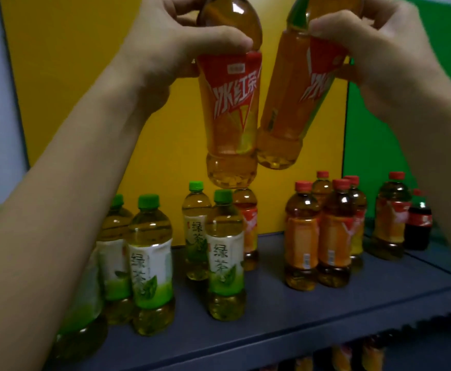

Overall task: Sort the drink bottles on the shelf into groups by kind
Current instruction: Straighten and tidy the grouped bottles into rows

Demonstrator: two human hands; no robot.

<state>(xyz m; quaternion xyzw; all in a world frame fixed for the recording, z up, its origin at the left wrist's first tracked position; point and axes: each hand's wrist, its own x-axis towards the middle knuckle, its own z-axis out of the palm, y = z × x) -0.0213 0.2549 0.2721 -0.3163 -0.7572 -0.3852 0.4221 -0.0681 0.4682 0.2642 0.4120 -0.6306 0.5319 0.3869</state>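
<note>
On my feed the green tea bottles (152, 263) stand grouped at the left of the shelf (299, 311), green caps up, which I take as one kind already gathered; a lone red tea bottle (248, 223) stands just behind the rightmost of them, out of place by my reckoning; above it, the left hand (170, 49) has thumb and fingers curled round the shoulder of the left iced tea bottle (229, 116), held nearly upright in the air, its cap beyond the top edge; the right iced tea bottle (291, 108) hangs beside it, tilted so its base leans left until the two bases touch or nearly so; the right hand (374, 49) wraps its fingers round that bottle's upper body; I judge both are carried high to pass over the standing caps, bound for the red-capped tea group (334, 236) at the right of the shelf; a dark cola bottle (418, 223) stands at the far right end, apart as its own kind; more bottles (352, 354) show dimly on the level below.
</note>
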